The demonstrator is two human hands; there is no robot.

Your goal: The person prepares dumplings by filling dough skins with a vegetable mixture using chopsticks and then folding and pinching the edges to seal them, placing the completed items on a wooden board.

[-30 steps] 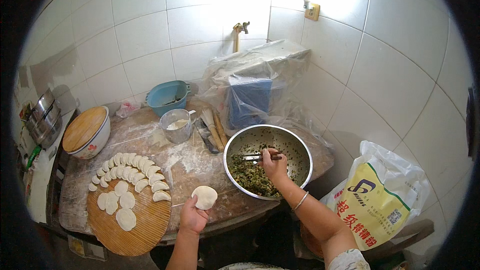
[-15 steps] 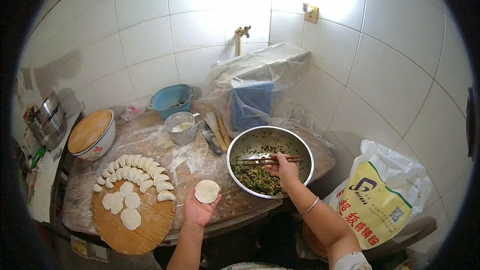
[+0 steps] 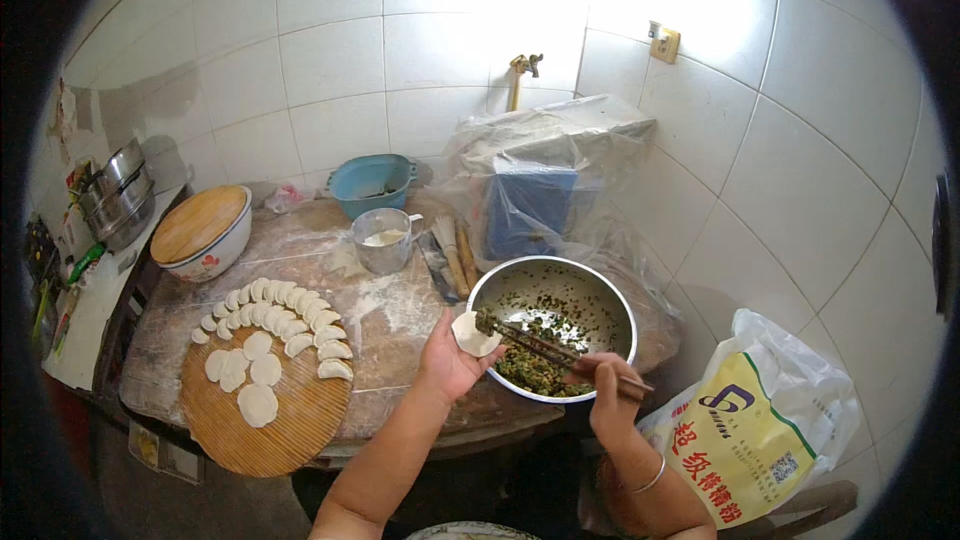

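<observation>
Near the left rim of the steel bowl, my left hand holds a round dumpling wrapper at its fingers. A pair of dark chopsticks is gripped in my right hand. Their tips carry a small lump of green filling against the wrapper's upper edge. More chopped filling lies in the bowl under the chopsticks. To the left, a round wooden board bears rows of folded dumplings and several flat wrappers.
Behind stand a clear measuring cup with white powder, a blue basin and a plastic-covered blue object. A lidded enamel bowl is at the left. Rolling pins lie behind the steel bowl; a flour bag stands right.
My left hand has brought the wrapper right and up to the bowl's rim. The chopsticks have left the filling in the bowl and now touch the wrapper with a lump. The view has shifted somewhat.
</observation>
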